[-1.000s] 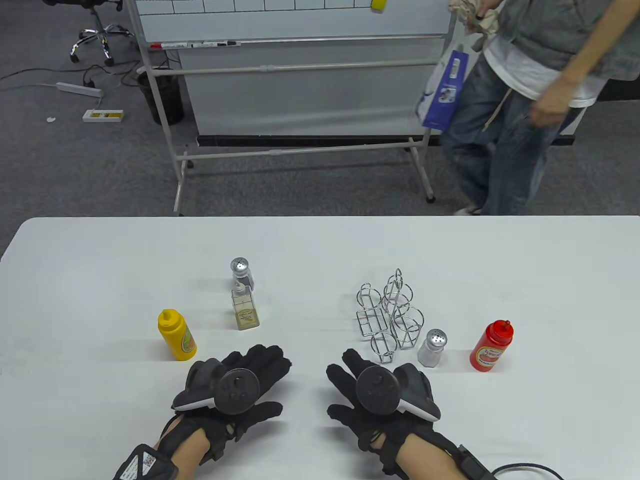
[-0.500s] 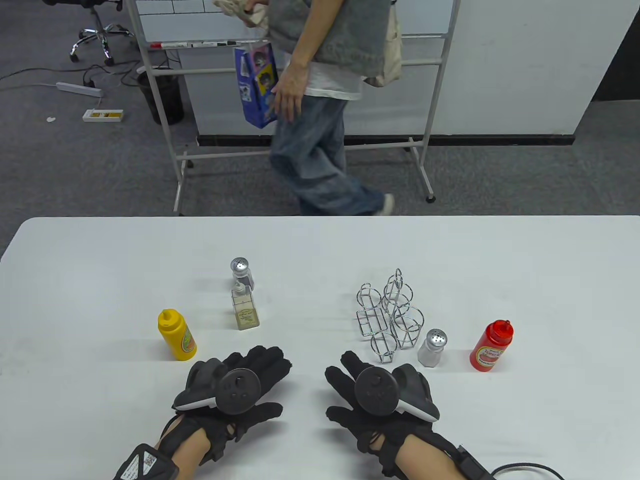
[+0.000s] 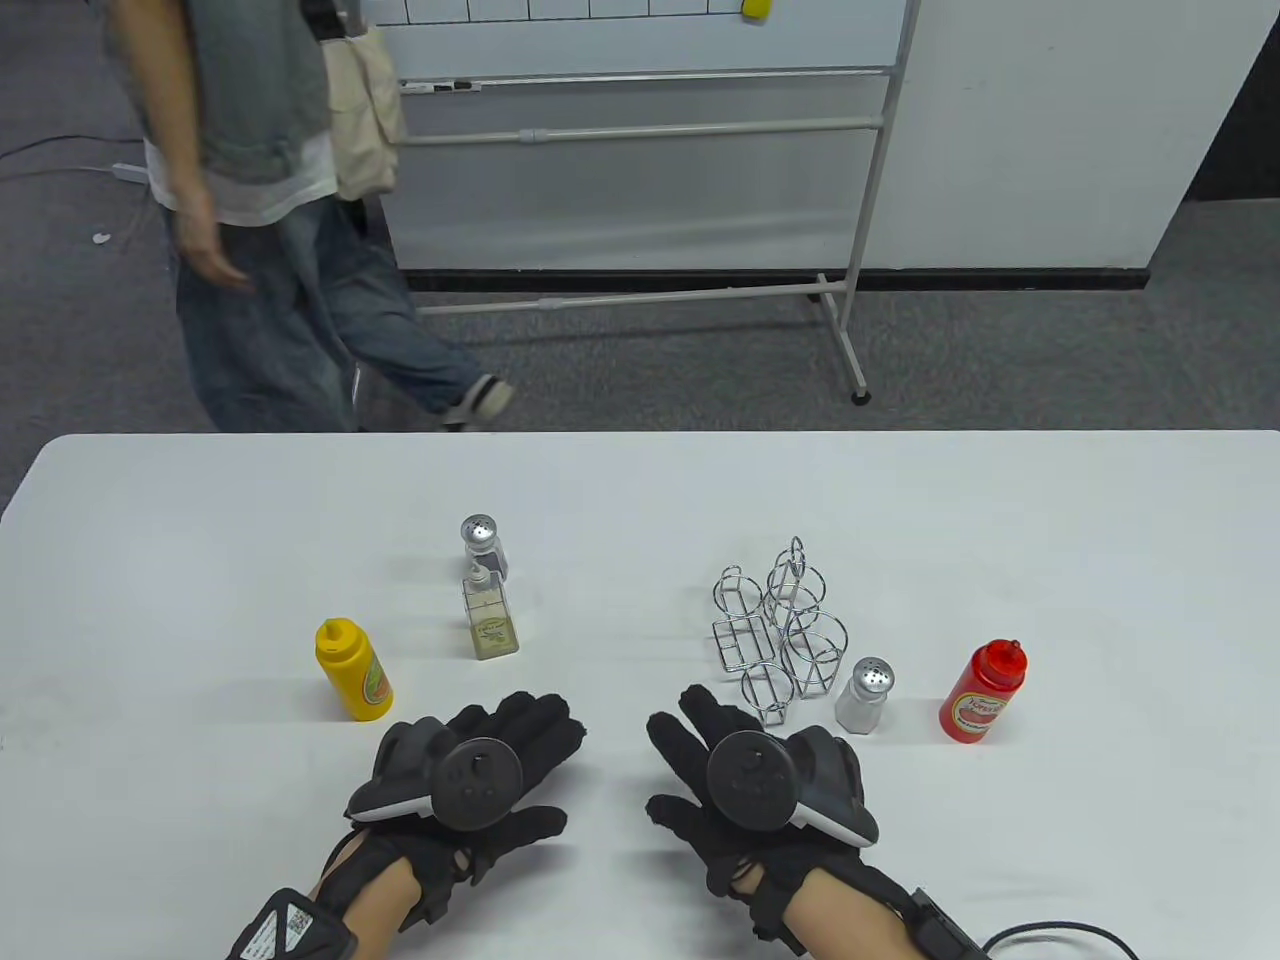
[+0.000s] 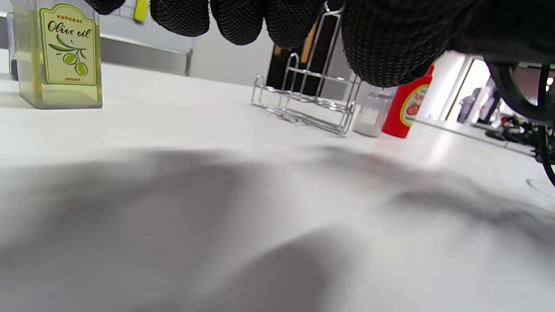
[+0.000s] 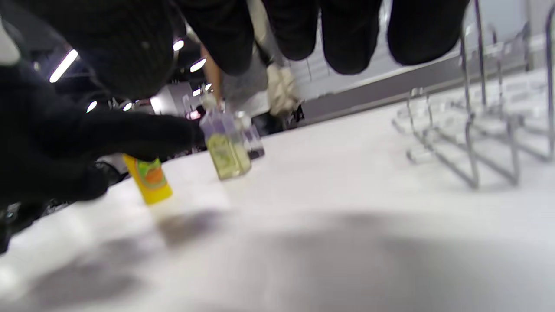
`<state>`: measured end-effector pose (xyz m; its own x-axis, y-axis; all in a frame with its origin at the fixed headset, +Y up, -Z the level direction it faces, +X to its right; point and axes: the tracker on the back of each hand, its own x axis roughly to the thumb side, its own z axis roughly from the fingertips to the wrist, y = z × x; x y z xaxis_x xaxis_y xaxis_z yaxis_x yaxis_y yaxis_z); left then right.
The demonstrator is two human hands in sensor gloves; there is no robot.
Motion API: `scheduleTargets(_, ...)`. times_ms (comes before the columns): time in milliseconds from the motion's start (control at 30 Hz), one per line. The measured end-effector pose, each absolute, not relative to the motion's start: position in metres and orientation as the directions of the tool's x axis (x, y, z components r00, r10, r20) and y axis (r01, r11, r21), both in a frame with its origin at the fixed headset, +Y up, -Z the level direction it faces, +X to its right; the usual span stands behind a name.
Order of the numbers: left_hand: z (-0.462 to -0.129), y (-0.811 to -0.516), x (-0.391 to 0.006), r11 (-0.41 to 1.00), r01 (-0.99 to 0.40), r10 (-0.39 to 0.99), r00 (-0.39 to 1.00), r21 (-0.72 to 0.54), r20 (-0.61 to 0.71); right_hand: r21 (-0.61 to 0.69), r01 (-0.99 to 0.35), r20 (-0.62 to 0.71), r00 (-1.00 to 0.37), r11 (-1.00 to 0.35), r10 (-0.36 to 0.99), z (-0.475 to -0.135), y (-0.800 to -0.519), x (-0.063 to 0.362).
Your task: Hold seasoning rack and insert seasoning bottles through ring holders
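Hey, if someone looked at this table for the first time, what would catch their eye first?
Probably the two black-gloved hands, left hand and right hand, hovering low over the near table edge, holding nothing. Next, the empty wire seasoning rack right of centre, with the red ketchup bottle at far right and the yellow mustard bottle at left.

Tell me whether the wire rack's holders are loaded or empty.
Empty. The wire rack shows only bare rings; the red bottle and salt shaker stand on the table beside it.
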<state>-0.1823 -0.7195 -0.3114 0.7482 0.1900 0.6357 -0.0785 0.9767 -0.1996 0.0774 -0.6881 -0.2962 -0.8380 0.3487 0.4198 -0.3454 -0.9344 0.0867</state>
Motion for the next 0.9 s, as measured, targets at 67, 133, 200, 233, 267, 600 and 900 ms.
scheduleTargets(67, -0.311, -0.719, -0.182, 0.977, -0.078, 0.188, 0.748, -0.198, 0.636, -0.011, -0.373, 0.409, -0.848, -0.928, 0.336, -0.301, -0.666, 0.082)
scheduleTargets(133, -0.311, -0.719, -0.183, 0.977, -0.081, 0.189, 0.749, -0.195, 0.636, -0.108, -0.398, 0.376, -0.865, -0.911, 0.333, -0.308, -0.645, 0.089)
scheduleTargets(200, -0.312, -0.719, -0.183, 0.977, -0.084, 0.191, 0.749, -0.195, 0.634, -0.207, -0.422, 0.331, -0.879, -0.883, 0.343, -0.319, -0.626, 0.098)
scheduleTargets(233, -0.312, -0.719, -0.183, 0.977, -0.085, 0.192, 0.750, -0.195, 0.633, -0.250, -0.431, 0.303, -0.886, -0.867, 0.352, -0.326, -0.617, 0.103)
scheduleTargets(267, -0.312, -0.719, -0.184, 0.977, -0.086, 0.192, 0.751, -0.194, 0.632, -0.285, -0.439, 0.271, -0.889, -0.852, 0.368, -0.334, -0.610, 0.109)
scheduleTargets(600, -0.313, -0.719, -0.187, 0.976, -0.089, 0.196, 0.760, -0.200, 0.619, -0.288, -0.417, -0.178, -0.861, -0.862, 0.476, -0.406, -0.614, 0.161)
scheduleTargets(900, -0.314, -0.720, -0.188, 0.976, -0.082, 0.192, 0.766, -0.203, 0.614, -0.192, -0.429, -0.377, -0.798, -0.883, 0.470, -0.427, -0.649, 0.151)
